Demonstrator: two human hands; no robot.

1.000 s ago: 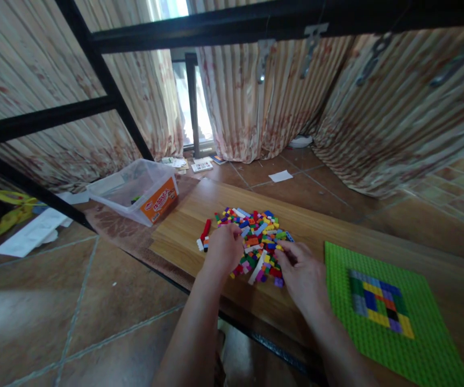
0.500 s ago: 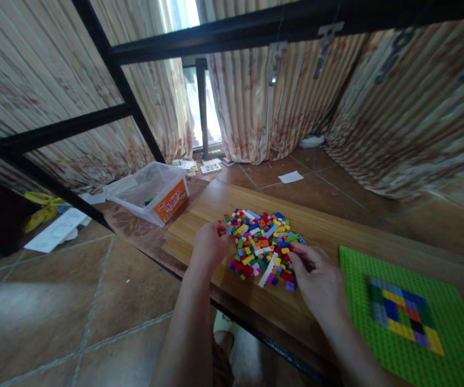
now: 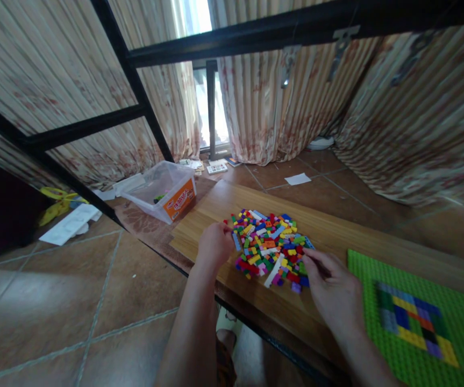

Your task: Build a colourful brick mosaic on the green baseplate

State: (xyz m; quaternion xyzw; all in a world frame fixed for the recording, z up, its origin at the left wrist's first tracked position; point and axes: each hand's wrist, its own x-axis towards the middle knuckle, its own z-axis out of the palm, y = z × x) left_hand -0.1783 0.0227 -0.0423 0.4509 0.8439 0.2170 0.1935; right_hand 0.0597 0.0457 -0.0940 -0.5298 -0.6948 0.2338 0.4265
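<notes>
A heap of small coloured bricks [image 3: 270, 244] lies on a low wooden board [image 3: 336, 231]. My left hand [image 3: 214, 244] rests at the heap's left edge, fingers curled closed over something I cannot make out. At the lower right edge of the heap is my right hand [image 3: 334, 290], fingers bent and pinched near the bricks. To its right lies a green baseplate [image 3: 366, 317] with a patch of coloured bricks [image 3: 415, 322] fixed on it.
A clear plastic tub [image 3: 161, 191] with an orange label stands left of the board on a patterned mat. Black metal bars [image 3: 135, 91] cross overhead. Striped curtains hang behind, papers lie on the tiled floor, and a yellow object [image 3: 60, 199] sits far left.
My left hand slid off the heap to its left edge and now covers the spot where a red brick lay. The view has shifted, so everything sits further right.
</notes>
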